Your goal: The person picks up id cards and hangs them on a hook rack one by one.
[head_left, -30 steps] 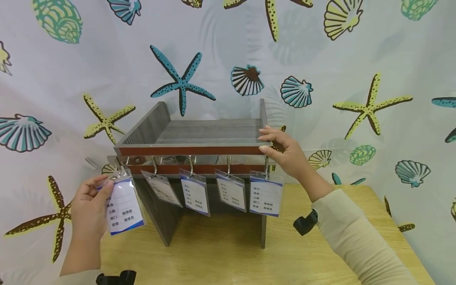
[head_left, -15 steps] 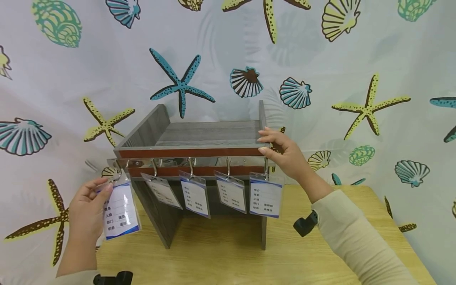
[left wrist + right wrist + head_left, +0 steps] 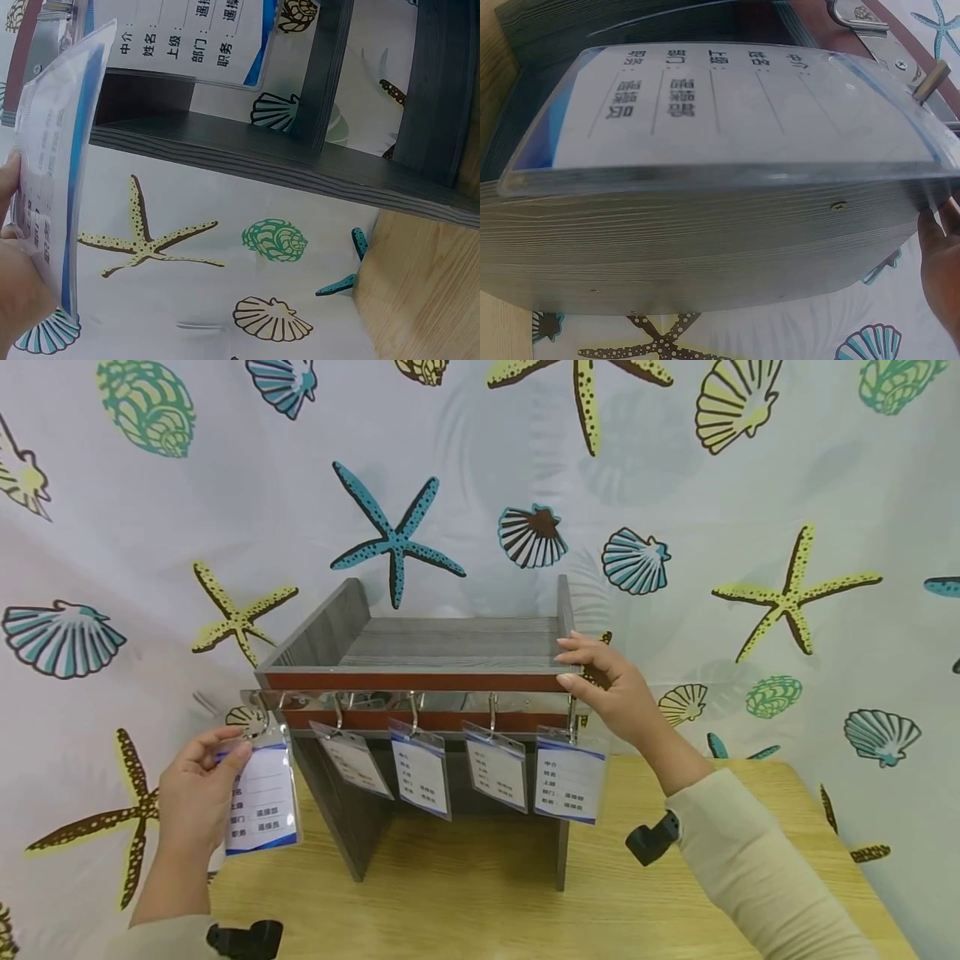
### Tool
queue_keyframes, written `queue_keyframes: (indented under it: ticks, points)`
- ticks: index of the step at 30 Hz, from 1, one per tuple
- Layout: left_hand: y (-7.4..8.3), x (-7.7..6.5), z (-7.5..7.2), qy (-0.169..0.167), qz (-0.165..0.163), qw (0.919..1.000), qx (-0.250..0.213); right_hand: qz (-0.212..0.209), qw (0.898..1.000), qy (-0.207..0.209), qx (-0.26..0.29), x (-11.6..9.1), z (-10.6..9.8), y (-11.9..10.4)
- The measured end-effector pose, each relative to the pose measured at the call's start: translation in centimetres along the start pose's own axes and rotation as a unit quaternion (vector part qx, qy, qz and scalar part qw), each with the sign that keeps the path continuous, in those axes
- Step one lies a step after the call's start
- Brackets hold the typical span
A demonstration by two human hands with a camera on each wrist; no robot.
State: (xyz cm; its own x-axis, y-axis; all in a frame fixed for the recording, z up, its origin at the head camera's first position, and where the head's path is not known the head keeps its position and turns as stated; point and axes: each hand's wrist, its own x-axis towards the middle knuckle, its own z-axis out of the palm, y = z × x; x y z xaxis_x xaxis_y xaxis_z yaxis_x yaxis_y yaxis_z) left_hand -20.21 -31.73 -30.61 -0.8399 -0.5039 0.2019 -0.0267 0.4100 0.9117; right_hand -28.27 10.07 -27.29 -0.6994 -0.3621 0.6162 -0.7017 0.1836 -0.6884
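Observation:
My left hand (image 3: 198, 785) pinches the top of a clear-sleeved name badge (image 3: 264, 802) at the far left hook of the metal hook rail (image 3: 450, 702). In the left wrist view, this badge (image 3: 56, 157) stands nearly edge-on beside the fingers. Several more badges hang along the rail, among them a middle badge (image 3: 420, 774) and the far right badge (image 3: 570, 779). My right hand (image 3: 618, 689) rests on the right front corner of the grey wooden shelf (image 3: 450, 639), fingers extended. In the right wrist view, its fingertips (image 3: 932, 225) touch the side panel behind a badge (image 3: 727, 112).
The shelf stands on a light wooden table (image 3: 465, 910), its side panel (image 3: 330, 810) reaching down to the tabletop. A white cloth (image 3: 480, 460) printed with shells and starfish hangs close behind and to the sides.
The left badge has turned more upright and shifted slightly left relative to the shelf, still in my left fingers. My right hand stays on the corner. The head view has shifted a little.

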Motion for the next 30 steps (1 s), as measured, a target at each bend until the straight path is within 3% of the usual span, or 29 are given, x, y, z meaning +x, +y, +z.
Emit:
queue_keyframes:
  ticks: [8,20,23,28,30]
  points:
    - [-0.3,0.4,0.2,0.01,-0.011,0.9994,-0.03,0.0,1.0,-0.003,-0.005,0.1,0.0,-0.2]
    - [-1.0,0.7,1.4,0.019,0.002,0.9995,-0.026,-0.002,1.0,0.0,0.001,-0.1,0.0,-0.2]
    - [-1.3,1.0,1.5,0.024,0.001,0.9978,-0.062,-0.001,1.0,-0.002,0.005,-0.1,0.1,-0.8]
    - [-1.2,1.4,1.8,0.031,0.021,0.9866,-0.159,-0.003,1.0,0.005,0.003,-0.3,0.3,-2.5]
    - [-1.1,1.5,1.9,0.034,0.029,0.9851,-0.166,-0.003,1.0,0.007,0.002,-0.3,0.3,-2.7]
